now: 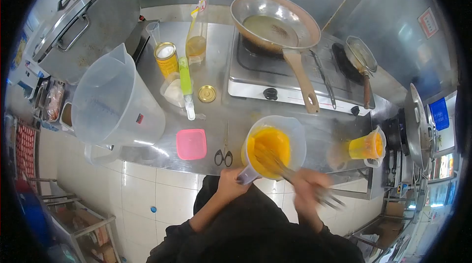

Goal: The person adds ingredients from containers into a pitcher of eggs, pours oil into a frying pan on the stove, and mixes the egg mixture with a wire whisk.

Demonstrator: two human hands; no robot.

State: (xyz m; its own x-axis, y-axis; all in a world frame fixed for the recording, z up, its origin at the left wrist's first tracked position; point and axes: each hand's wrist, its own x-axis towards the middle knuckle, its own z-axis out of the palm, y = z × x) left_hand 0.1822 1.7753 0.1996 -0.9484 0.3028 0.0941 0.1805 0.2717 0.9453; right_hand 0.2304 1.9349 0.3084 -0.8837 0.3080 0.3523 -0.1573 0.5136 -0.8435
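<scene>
Head view: the left hand is closed around the handle of a translucent jug, steadying it at the near edge of the desk. The right hand, motion-blurred, appears wrapped around what looks like a whisk, whose wires reach into the jug's yellow liquid. The liquid looks mostly blended, so the mixing seems well along but unfinished, with the whisk in it; the blur hides whether streaks remain.

To the right, a smaller jug holds more yellow-orange liquid. Left of the hands lie scissors and a pink square item; beyond them, a tin stands open, its contents accessible, near a round golden lid. Farther left is a large jug. On the stove, a frying pan contains a shallow, pale liquid; whether the burner is lit cannot be told.
</scene>
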